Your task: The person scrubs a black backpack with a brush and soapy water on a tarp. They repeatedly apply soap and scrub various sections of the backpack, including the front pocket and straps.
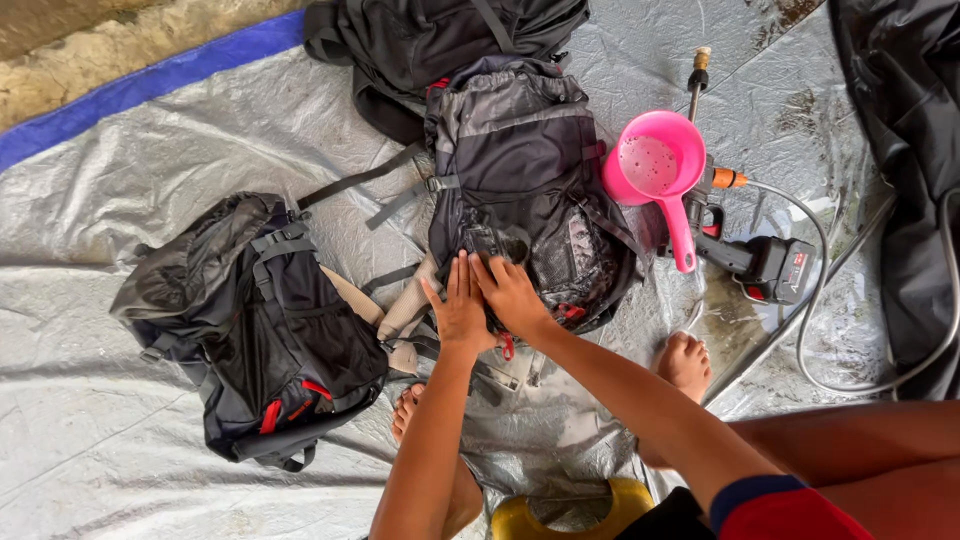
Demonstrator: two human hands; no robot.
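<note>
A wet dark grey backpack (520, 170) lies in the middle of a silver tarp (120, 200). My left hand (460, 305) rests flat on its lower end, fingers spread and pointing away from me. Beside it my right hand (512, 292) presses on the same lower part, fingers overlapping the left hand's. Neither hand grips anything. A red zip pull (508, 346) shows just below my hands. My bare feet (685, 362) are on the tarp beneath.
A second black backpack with red pulls (260, 330) lies to the left. A third dark pack (420, 40) sits at the top. A pink scoop (655, 165), a cordless spray gun (765, 265) with hose and a yellow stool (570, 515) are nearby.
</note>
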